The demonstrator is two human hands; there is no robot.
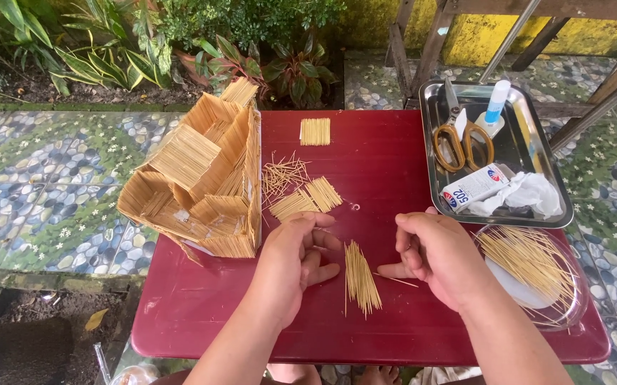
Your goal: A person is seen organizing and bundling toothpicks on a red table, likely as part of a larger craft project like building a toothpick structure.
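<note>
On a dark red table (387,171) lies a small row of thin wooden sticks (360,279) side by side, between my two hands. My left hand (292,260) rests just left of the row with its fingers curled and a fingertip close to the sticks. To the right of the row, my right hand (438,255) is loosely curled, thumb pointing toward it; whether it pinches a stick I cannot tell. One loose stick (398,280) lies under my right thumb. A model house made of sticks (205,182) stands at the table's left edge.
Glued stick panels (315,131) (307,199) and scattered sticks (282,173) lie mid-table. A steel tray (540,153) at the right rear holds orange-handled scissors (463,142), a glue bottle (496,105), a small box and crumpled tissue. A clear round dish of sticks (533,267) sits at right.
</note>
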